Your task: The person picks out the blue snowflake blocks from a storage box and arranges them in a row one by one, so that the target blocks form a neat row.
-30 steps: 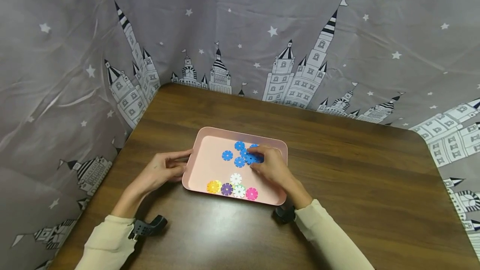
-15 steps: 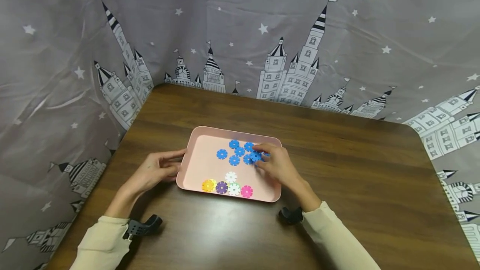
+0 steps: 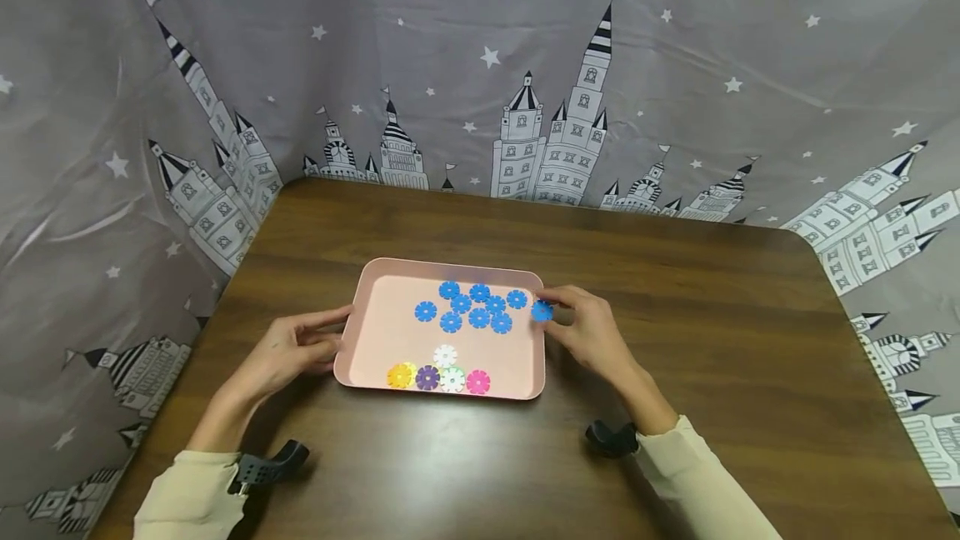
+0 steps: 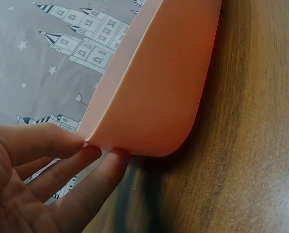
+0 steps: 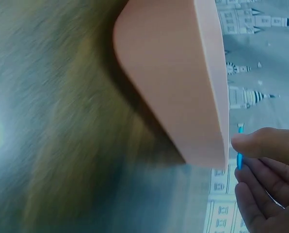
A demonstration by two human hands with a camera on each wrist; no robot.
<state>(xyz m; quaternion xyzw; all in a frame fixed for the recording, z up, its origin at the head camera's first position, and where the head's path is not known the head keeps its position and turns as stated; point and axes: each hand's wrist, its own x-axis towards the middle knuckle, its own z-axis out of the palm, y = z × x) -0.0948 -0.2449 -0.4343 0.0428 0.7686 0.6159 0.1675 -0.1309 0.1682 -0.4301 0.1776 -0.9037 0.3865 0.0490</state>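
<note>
A pink tray (image 3: 420, 357) sits on the wooden table, with several blue snowflake-shaped building discs (image 3: 478, 318) grouped at its back. My left hand (image 3: 288, 352) rests straight fingers against the outside of the tray's left wall; in the left wrist view they touch the wall from rim to lower edge. At the tray's right rim my right hand (image 3: 596, 332) pinches one blue disc (image 3: 542, 311) between thumb and fingers. The right wrist view shows that disc edge-on as a thin blue strip (image 5: 240, 161), just beyond the tray wall.
Along the tray's front lie yellow discs (image 3: 401, 375), a purple disc (image 3: 427, 377), white discs (image 3: 446, 357) and a pink disc (image 3: 478, 382). A grey castle-print curtain (image 3: 450, 40) hangs behind and left of the table (image 3: 712, 340).
My right hand has moved right, from over the blue discs to the right rim, carrying one blue disc. The left hand stays at the tray's left wall. The head view has shifted slightly.
</note>
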